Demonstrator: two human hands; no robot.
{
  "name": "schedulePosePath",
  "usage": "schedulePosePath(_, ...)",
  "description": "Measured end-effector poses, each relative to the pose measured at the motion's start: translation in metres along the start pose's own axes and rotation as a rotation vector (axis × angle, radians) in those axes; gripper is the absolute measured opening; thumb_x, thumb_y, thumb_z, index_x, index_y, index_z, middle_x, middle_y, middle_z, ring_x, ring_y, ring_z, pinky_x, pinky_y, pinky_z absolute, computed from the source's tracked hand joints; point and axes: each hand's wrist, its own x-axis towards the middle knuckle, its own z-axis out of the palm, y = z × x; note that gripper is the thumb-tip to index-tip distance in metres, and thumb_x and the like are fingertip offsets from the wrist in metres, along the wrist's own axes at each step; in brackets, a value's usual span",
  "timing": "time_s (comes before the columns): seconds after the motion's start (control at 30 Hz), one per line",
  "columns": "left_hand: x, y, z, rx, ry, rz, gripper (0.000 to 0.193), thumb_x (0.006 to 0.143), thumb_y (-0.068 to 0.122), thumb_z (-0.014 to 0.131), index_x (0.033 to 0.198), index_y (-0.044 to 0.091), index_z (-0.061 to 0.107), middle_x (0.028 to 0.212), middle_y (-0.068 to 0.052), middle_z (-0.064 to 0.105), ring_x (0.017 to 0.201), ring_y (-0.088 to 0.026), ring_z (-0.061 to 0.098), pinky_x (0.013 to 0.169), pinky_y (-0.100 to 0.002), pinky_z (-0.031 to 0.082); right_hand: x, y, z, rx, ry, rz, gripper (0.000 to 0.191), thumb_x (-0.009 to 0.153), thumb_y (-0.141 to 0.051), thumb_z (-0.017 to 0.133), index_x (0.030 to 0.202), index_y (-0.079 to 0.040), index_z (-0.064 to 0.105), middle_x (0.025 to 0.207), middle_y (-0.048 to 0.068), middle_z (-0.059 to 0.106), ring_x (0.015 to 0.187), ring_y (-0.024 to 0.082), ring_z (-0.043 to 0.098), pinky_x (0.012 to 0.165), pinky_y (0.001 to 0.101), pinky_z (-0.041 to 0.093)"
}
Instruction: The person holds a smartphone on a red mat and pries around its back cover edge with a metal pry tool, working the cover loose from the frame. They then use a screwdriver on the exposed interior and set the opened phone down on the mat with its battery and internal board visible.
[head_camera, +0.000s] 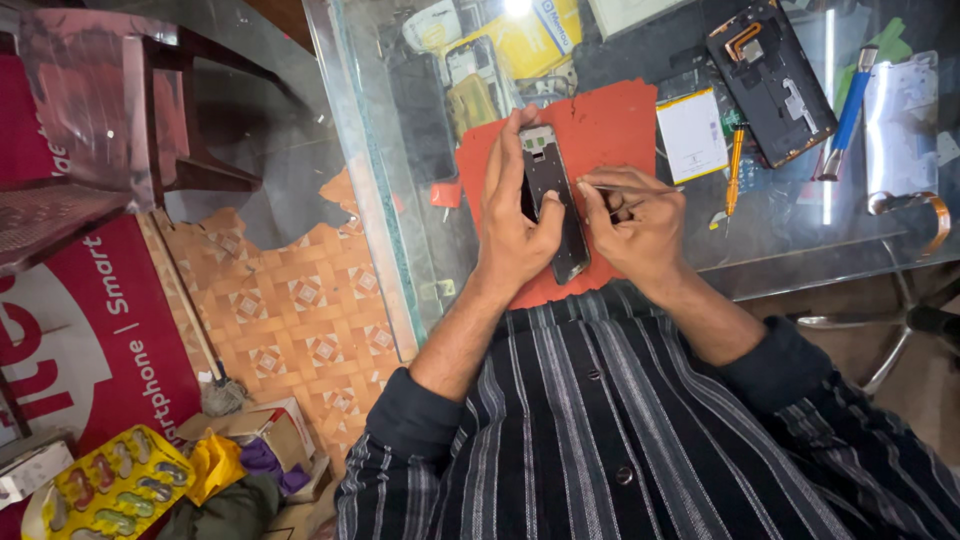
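A dark smartphone frame (553, 190) with its back off lies over a red mat (600, 125) on a glass counter (380, 200). My left hand (510, 225) grips the phone along its left side, thumb across its lower half. My right hand (635, 220) rests against the phone's right edge and holds a thin metal tool (640, 188) pinched between its fingers, the tool lying sideways away from the phone.
On the counter to the right lie a white battery (692, 135), an orange-handled screwdriver (735, 170), an opened black phone (770, 80), a blue-handled tool (848, 110) and a clear cover (900, 115). Below the counter's left edge are patterned floor tiles (290, 310), a broom and a red chair (90, 130).
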Motion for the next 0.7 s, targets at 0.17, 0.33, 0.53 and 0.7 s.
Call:
schedulePosePath(0.17, -0.002, -0.005, -0.001, 0.011, 0.012, 0.026, 0.078, 0.088, -0.004, 0.055, 0.16, -0.006, 0.026, 0.162, -0.023, 0.042, 0.15, -0.034, 0.044, 0.129, -0.04, 0.033, -0.001, 0.004, 0.005, 0.085, 0.026, 0.009, 0.021, 0.096, 0.006, 0.075, 0.077, 0.005, 0.068, 0.097, 0.016, 0.077, 0.084, 0.021, 0.077, 0.066, 0.0301, 0.058)
schedulePosePath(0.33, -0.008, -0.007, -0.004, 0.0, 0.017, 0.018, 0.079, 0.088, -0.004, 0.055, 0.161, -0.006, 0.024, 0.163, -0.023, 0.042, 0.151, -0.034, 0.043, 0.129, -0.04, 0.033, -0.001, 0.008, 0.012, 0.119, 0.048, -0.007, 0.039, 0.095, 0.007, 0.076, 0.063, 0.004, 0.054, 0.097, 0.019, 0.077, 0.09, 0.024, 0.079, 0.066, 0.0305, 0.056)
schedulePosePath(0.53, -0.009, -0.005, -0.002, 0.02, 0.01, 0.013, 0.08, 0.087, -0.004, 0.055, 0.161, -0.006, 0.025, 0.163, -0.023, 0.042, 0.151, -0.034, 0.043, 0.129, -0.04, 0.033, 0.001, 0.008, 0.009, 0.078, 0.043, -0.04, 0.042, 0.095, 0.007, 0.077, 0.063, 0.003, 0.051, 0.097, 0.019, 0.077, 0.093, 0.024, 0.079, 0.066, 0.0309, 0.056)
schedulePosePath(0.7, -0.01, -0.003, -0.001, 0.033, 0.014, 0.019, 0.08, 0.087, -0.003, 0.055, 0.161, -0.007, 0.025, 0.162, -0.023, 0.043, 0.15, -0.035, 0.044, 0.129, -0.041, 0.034, -0.001, 0.006, 0.009, 0.045, 0.036, 0.018, 0.029, 0.091, 0.008, 0.078, 0.069, 0.005, 0.06, 0.097, 0.019, 0.078, 0.076, 0.023, 0.073, 0.058, 0.0315, 0.05)
